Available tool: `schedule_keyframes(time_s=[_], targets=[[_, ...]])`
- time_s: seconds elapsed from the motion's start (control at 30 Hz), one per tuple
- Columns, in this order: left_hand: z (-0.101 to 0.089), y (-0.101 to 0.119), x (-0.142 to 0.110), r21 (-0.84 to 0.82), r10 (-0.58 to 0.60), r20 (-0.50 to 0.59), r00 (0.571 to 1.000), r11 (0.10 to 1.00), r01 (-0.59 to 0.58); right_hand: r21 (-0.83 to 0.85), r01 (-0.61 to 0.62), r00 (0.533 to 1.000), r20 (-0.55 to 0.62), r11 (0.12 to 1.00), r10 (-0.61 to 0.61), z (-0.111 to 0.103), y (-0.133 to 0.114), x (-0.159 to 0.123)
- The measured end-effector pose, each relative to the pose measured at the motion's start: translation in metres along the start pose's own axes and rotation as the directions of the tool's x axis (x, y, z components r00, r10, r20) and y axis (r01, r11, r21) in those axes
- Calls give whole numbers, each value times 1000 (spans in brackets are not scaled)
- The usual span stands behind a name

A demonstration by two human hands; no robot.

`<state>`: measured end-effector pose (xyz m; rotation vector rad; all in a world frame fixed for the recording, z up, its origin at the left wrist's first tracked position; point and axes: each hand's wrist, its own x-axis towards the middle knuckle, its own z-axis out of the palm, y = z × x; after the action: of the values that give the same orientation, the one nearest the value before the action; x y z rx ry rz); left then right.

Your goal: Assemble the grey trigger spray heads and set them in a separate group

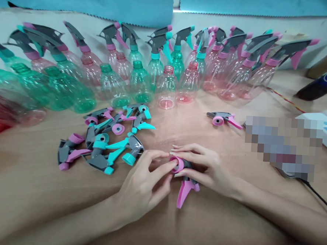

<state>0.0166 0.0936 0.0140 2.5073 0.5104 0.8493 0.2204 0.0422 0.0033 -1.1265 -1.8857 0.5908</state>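
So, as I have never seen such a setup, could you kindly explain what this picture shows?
There is no machine here, only a person's bare left hand and right hand. The single picture comes from a camera worn on that person's head, looking forward and down. Loose spray heads, grey with pink or turquoise parts, lie on the table, mostly to the left. Behind them are see-through green and pink bottles, some with spray heads fitted, others with open necks. The right hand holds a pink-and-grey spray head, while the left hand touches its pink collar.
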Motion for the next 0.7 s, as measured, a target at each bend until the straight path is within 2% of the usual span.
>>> schedule_keyframes(time_s=[0.1, 0.23, 0.53, 0.7], targets=[[-1, -3, 2, -29, -84, 42, 996, 996, 85, 7, -6, 1000, 25, 1000, 6, 0, 1, 0], [-4, -4, 4, -136, -217, 113, 970, 963, 232, 27, -29, 999, 43, 999, 28, -1, 1, 2], [-4, 1, 6, -370, -311, 135, 941, 865, 339, 124, -72, 995, 76, 990, 63, -2, -2, 5], [-1, -2, 5, -400, -329, 140, 934, 844, 357, 109, -61, 994, 94, 992, 51, -2, -1, 5]])
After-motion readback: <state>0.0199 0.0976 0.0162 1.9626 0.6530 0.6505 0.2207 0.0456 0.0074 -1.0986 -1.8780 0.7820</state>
